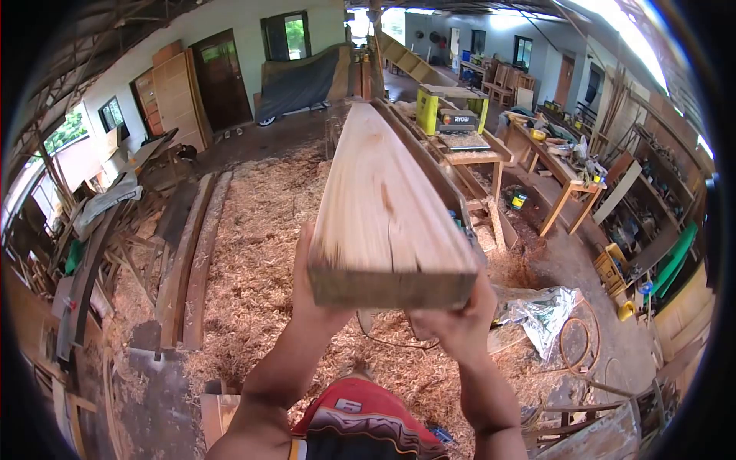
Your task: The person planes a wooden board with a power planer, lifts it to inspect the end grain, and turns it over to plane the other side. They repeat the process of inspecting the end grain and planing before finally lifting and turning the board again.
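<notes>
A long, thick wooden plank [387,199] stretches away from me, its pale planed face up and its grey sawn end towards me. Dark cracks run in from that near end. My left hand [310,287] grips the plank's left edge close to the end, fingers partly hidden by the wood. On the right corner, my right hand [468,310] holds the plank from the side and below. The far end lies by a dark bench or machine bed [418,146] running along the plank's right side.
Wood shavings [261,230] cover the floor. Long boards [192,261] lie at left. A green Ryobi planer [452,115] stands on a wooden table at right, with a cluttered workbench [560,157] beyond. Crumpled silver sheeting [540,314] and a coiled hose [579,345] lie at right.
</notes>
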Available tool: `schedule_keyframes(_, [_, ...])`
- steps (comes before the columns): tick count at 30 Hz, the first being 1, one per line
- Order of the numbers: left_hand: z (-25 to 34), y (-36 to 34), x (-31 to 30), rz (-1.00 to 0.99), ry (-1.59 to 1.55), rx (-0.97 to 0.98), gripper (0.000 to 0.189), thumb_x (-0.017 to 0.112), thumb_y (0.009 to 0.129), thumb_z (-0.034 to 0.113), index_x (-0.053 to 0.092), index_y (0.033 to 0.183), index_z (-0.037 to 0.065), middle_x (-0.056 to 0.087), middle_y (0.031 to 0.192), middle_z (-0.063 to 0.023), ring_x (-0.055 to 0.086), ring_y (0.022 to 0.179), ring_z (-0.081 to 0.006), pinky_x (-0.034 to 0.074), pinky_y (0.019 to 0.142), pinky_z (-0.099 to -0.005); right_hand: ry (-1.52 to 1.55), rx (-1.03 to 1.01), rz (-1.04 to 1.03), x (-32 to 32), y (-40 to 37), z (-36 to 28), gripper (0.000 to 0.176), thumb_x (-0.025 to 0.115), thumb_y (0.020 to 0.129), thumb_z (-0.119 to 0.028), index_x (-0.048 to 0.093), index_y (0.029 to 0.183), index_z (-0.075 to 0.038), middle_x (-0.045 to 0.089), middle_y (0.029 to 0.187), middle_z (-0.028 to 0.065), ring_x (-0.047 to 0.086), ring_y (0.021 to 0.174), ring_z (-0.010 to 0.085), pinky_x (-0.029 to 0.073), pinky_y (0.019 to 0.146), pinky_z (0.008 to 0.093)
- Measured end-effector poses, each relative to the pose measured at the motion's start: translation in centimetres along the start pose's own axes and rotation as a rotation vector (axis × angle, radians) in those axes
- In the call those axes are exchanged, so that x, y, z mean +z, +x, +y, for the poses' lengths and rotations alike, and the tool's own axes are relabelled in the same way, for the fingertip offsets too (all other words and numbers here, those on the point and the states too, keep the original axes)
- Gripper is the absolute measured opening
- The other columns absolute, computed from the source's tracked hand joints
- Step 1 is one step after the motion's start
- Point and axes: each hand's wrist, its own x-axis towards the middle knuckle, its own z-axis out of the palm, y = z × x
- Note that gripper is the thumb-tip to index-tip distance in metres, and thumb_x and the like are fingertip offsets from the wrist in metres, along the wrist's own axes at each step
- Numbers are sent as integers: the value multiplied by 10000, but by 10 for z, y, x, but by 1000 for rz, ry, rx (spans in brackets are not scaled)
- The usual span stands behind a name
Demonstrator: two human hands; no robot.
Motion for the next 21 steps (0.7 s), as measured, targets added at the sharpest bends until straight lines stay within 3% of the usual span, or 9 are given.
schedule_keyframes(1, [1,3,4,36,47,48,705,428,972,620,442,1452,104,541,1396,-121,553,1251,-300,425,1073,-490,-148,-22,25,2,5,-5,1024,884,722,-63,253,1517,72,604,1329,146,623,1140,182,510,953,309])
schedule_keyframes(5, [-3,8,23,84,107,116,706,463,953,616,448,1446,110,537,1396,-112,534,1266,-286,415,1073,-487,-9,-86,26,4,16,-7,973,868,732,-33,289,1507,72,654,1260,141,646,1091,155,520,927,305])
schedule_keyframes(11, [-9,5,24,73,137,87,763,490,917,644,429,1459,110,534,1386,-119,528,1263,-282,411,1072,-479,-2,-69,10,-2,11,-5,976,860,714,20,298,1512,54,659,1255,134,653,1070,149,522,916,297])
schedule_keyframes(17, [-13,-3,19,139,59,74,658,447,962,595,514,1400,108,583,1347,-109,581,1196,-283,473,1001,-491,27,-78,12,0,2,-2,998,861,686,60,304,1515,42,655,1256,139,648,1086,161,527,919,307])
schedule_keyframes(21, [-12,-5,11,148,61,53,687,451,947,615,495,1415,115,580,1348,-106,580,1200,-284,477,997,-492,53,-64,17,2,-1,3,1011,853,677,87,296,1519,35,661,1243,149,649,1091,172,533,925,315])
